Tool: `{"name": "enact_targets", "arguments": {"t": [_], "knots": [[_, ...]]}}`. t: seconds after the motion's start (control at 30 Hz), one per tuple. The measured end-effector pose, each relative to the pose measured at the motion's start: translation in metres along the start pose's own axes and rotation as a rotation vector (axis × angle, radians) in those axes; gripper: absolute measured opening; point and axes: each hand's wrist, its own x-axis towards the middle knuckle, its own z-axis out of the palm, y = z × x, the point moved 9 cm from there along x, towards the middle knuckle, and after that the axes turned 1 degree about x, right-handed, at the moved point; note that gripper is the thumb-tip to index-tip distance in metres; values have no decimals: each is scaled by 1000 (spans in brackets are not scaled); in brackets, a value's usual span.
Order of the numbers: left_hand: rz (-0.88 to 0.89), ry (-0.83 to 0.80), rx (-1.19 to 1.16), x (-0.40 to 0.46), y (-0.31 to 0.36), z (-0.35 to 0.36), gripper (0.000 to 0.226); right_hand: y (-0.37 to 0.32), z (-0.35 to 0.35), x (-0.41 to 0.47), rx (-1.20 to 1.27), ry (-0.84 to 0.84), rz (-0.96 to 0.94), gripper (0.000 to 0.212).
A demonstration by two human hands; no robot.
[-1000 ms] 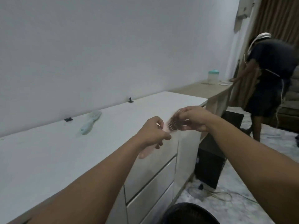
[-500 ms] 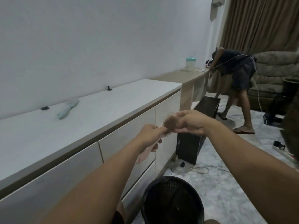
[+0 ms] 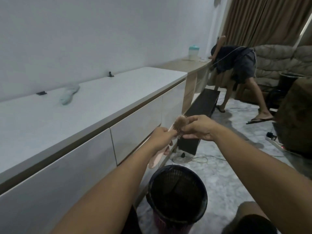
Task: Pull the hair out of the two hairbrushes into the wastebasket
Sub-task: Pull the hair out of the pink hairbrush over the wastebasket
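My left hand (image 3: 161, 138) grips the handle of a pink hairbrush (image 3: 156, 159), whose head points up and right. A clump of brown hair (image 3: 231, 123) sits tangled in its bristles. My right hand (image 3: 199, 128) pinches that hair at the brush head. Both hands hover above and a little behind a black mesh wastebasket (image 3: 177, 195) standing on the floor. A second, light green hairbrush (image 3: 69, 94) lies on the white cabinet top (image 3: 50, 119), far left of my hands.
The long white drawer cabinet runs along the wall on my left. A dark box (image 3: 199, 119) stands on the floor beyond my hands, with cables beside it. Another person (image 3: 236, 65) bends over by the wooden desk (image 3: 185, 65). A sofa and a power strip lie to the right.
The view has tilted down and away from the cabinet, bringing the wastebasket fully into sight below my hands. My hands keep the same hold on the pink brush and its hair.
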Motion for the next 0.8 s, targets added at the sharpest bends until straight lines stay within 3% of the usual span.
{"name": "enact_targets", "arguments": {"t": [0.27, 0.4, 0.67, 0.8], "knots": [[24, -14, 41, 17, -34, 9, 17, 35, 4, 27, -115, 77, 51, 29], [-3, -34, 37, 29, -57, 21, 15, 63, 0, 43, -10, 93, 36, 23], [-180, -21, 48, 53, -146, 42, 15, 149, -8, 69, 88, 130, 76, 48], [-261, 22, 46, 50, -191, 52, 15, 189, -4, 70, 134, 126, 80, 39]]}}
